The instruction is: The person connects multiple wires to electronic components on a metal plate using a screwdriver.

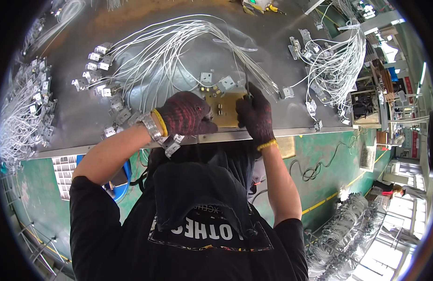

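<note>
The tabletop's (271, 44) plate (230, 117) lies between left hand (184, 114) and right hand (257, 114).

Strong white light from the large white-framed windows (385, 248) at the near right burned out to white. The dark-grey metal tabletop (277, 51) had a soft sheen, and the thin white wires (345, 65) glared at the right. The black short-sleeved shirt (118, 248) sank into shade. Fisheye distortion bent the right side; black filled the corners.
</note>
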A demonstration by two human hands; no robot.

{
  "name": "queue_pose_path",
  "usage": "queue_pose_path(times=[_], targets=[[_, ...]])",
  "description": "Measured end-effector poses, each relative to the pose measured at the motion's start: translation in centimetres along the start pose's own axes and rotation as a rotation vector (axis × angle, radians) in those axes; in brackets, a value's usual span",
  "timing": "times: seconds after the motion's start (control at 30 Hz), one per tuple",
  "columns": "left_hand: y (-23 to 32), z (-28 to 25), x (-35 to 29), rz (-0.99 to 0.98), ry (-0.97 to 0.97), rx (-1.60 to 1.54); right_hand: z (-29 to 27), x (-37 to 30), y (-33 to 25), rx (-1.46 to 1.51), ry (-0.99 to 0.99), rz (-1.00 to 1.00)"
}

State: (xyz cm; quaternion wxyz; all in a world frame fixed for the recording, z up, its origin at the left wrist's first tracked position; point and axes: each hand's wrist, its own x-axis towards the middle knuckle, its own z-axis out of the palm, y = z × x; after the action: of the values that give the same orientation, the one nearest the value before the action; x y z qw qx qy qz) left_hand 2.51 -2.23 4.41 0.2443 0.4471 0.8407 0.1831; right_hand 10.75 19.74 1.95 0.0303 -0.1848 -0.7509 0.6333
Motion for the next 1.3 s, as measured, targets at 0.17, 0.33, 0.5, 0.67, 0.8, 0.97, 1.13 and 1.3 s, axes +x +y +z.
queue_pose_path(times=[0.17, 0.33, 0.5, 0.67, 0.8, 0.97, 1.13, 1.3], targets=[[0.9, 1.4, 0.1, -0.2, 0.201, 0.171, 1.0, 2.8, -0.4, 0.103, -0.16, 0.028], [-0.2, 2.0, -0.5, -0.277, 0.251, 0.153, 1.8, 1.2, -1.2, 0.174, -0.223, 0.051], [0.9, 1.3, 0.5, -0.154, 0.101, 0.324, 0.4, -2.3, -2.7, 0.09, -0.087, 0.043], [0.9, 1.3, 1.3, -0.032, 0.141, 0.426, 0.1, -3.1, -1.8, 0.009, -0.075, 0.084], [1.7, 0.3, 2.6, -0.111, 0.033, 0.406, 0.7, -3.4, -1.9, -0.021, -0.053, 0.113], [0.8, 1.0, 3.0, -0.021, 0.086, 0.438, 1.0, -3.5, 0.2, -0.097, -0.069, -0.04], [-1.0, 3.3, 4.0, 0.052, 0.29, 0.367, 2.8, -4.8, 0.6, -0.522, 0.006, -0.498], [0.2, 3.6, 4.7, 0.003, 0.298, 0.242, 2.1, -4.8, 0.6, -0.445, -0.022, -0.366]])
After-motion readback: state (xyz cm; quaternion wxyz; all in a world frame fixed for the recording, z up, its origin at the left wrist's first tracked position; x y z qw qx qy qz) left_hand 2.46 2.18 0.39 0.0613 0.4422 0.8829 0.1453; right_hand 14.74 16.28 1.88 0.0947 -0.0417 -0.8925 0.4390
